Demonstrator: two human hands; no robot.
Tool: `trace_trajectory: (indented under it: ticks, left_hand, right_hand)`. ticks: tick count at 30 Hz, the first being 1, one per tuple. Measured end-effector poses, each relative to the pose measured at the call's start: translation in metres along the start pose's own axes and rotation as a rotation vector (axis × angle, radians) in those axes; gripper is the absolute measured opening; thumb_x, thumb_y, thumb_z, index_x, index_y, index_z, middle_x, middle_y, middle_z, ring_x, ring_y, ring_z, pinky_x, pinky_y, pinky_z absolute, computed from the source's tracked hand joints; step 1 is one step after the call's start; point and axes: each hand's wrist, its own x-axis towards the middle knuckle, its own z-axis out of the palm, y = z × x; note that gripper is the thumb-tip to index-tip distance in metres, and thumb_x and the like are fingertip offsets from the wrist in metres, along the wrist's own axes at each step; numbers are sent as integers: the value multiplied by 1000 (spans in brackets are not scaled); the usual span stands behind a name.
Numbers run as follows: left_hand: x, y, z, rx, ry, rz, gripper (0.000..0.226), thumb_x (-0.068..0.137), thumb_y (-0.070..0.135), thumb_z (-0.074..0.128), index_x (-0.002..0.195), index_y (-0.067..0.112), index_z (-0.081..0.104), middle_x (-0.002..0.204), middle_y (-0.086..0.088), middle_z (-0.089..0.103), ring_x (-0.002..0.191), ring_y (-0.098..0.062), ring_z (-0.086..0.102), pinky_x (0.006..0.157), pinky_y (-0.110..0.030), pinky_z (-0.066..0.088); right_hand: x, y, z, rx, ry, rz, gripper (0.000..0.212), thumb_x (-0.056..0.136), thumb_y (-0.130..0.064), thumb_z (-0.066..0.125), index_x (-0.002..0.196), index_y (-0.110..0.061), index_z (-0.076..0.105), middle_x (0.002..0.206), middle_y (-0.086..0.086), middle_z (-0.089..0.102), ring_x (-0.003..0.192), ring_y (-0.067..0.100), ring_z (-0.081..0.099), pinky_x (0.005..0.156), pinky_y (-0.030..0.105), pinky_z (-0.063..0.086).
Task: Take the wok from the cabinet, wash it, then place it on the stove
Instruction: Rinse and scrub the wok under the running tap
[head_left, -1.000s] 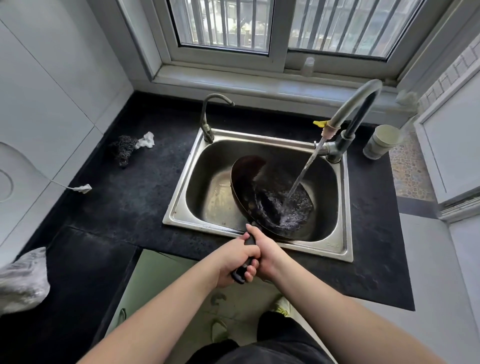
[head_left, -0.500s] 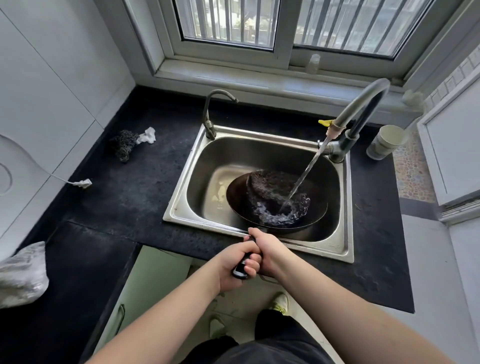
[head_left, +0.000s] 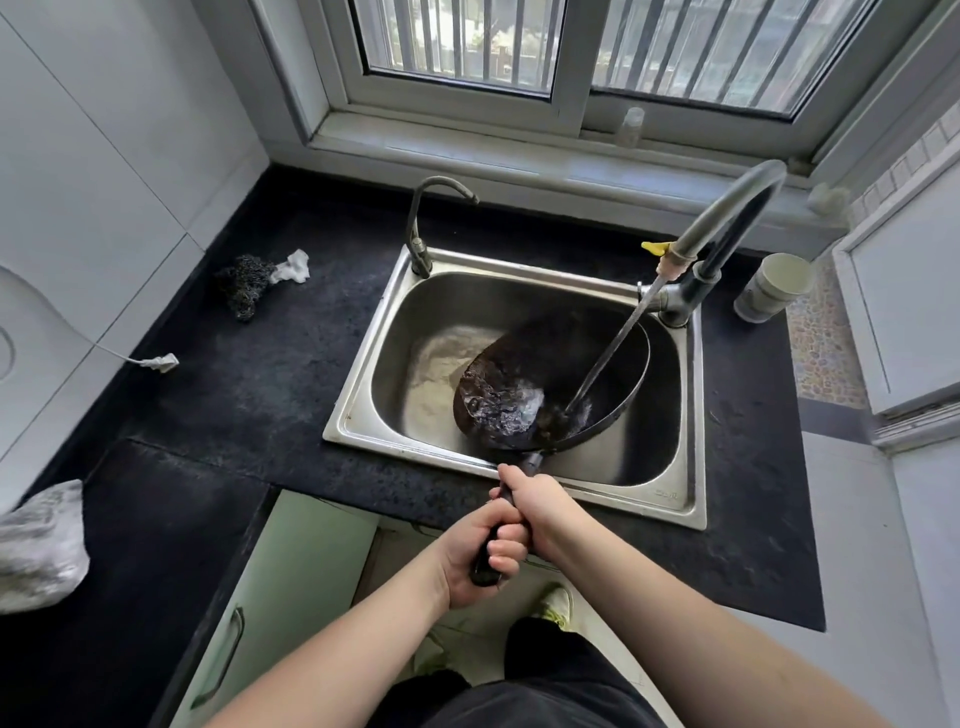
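Both clamped on one handle (head_left: 491, 551): left hand (head_left: 470, 558) low, right hand (head_left: 537, 501) above, sharing the weight. Wok (head_left: 550, 382) tilted inside the sink (head_left: 363, 395) under the faucet (head_left: 727, 218) stream, probably to swirl rinse water out.

I have one view only, from the camera on the person's head, wide-angle and bent at the edges. It looks forward and steeply down over the table (head_left: 249, 395), close above the sink (head_left: 519, 275) near frame centre. The window (head_left: 571, 67) runs along the top edge; both forearms enter from the bottom, and the floor shows below.
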Motion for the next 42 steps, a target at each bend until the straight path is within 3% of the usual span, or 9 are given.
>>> trace_trajectory:
  ticks: [5, 7, 12, 16, 20, 27, 35, 42]
  left_hand:
    - [-1, -7, -7, 154, 36, 29, 45, 94, 8, 37, 50, 15, 44, 42, 5, 35, 27, -3, 32, 27, -14, 26]
    - [-3, -8, -7, 193, 47, 45, 37, 97, 6, 33, 63, 16, 41, 44, 4, 35, 28, -3, 32, 27, -14, 26]
    - [-13, -10, -9, 281, 30, 100, 26, 99, 0, 31, 87, 22, 38, 48, 3, 36, 30, -3, 32, 29, -13, 28]
    - [-20, -8, -8, 392, 7, 160, 25, 98, -3, 32, 90, 19, 39, 48, 2, 37, 31, -5, 34, 33, -13, 30]
    - [-24, -4, -4, 455, -1, 233, 21, 94, -4, 37, 98, 17, 40, 50, -1, 38, 33, -8, 36, 36, -14, 32]
    - [-18, 4, -5, 556, 74, 313, 23, 92, -9, 35, 102, 10, 38, 52, -6, 39, 34, -12, 37, 37, -17, 33]
    - [4, 14, -7, 618, 123, 375, 13, 70, 0, 45, 79, 6, 37, 47, -6, 40, 33, -14, 37, 38, -20, 35]
    - [32, 26, -21, 696, 124, 408, 22, 69, 0, 48, 88, 5, 39, 47, -8, 41, 34, -15, 38, 39, -22, 36]
  right_hand:
    - [-2, 11, -2, 44, -81, -28, 40, 93, -34, 57, 62, -10, 64, 60, 4, 67, 50, 15, 61, 51, 22, 47]
    - [-4, 13, -2, 56, -95, -41, 39, 94, -34, 57, 64, -10, 64, 57, 2, 67, 49, 13, 62, 49, 20, 47]
    - [-6, 17, 1, 76, -152, -101, 35, 94, -33, 57, 68, -11, 63, 62, 3, 67, 53, 12, 62, 55, 22, 49]
    - [-9, 17, 1, 139, -229, -108, 33, 94, -32, 58, 68, -11, 60, 62, 4, 65, 56, 14, 60, 61, 26, 49]
    - [-10, 10, 2, 211, -292, -104, 35, 94, -31, 58, 65, -11, 59, 62, 5, 65, 54, 13, 61, 57, 22, 51]
    - [-7, -4, 8, 228, -349, -109, 35, 93, -27, 60, 62, -11, 56, 64, 8, 62, 52, 14, 58, 56, 23, 49]
    - [11, -16, 9, 145, -320, -111, 29, 90, -18, 62, 65, -10, 52, 65, 7, 61, 46, 13, 55, 49, 21, 46]
    - [43, -19, 7, 14, -290, -213, 31, 91, -15, 61, 60, -13, 56, 62, 5, 63, 50, 12, 56, 54, 23, 48]
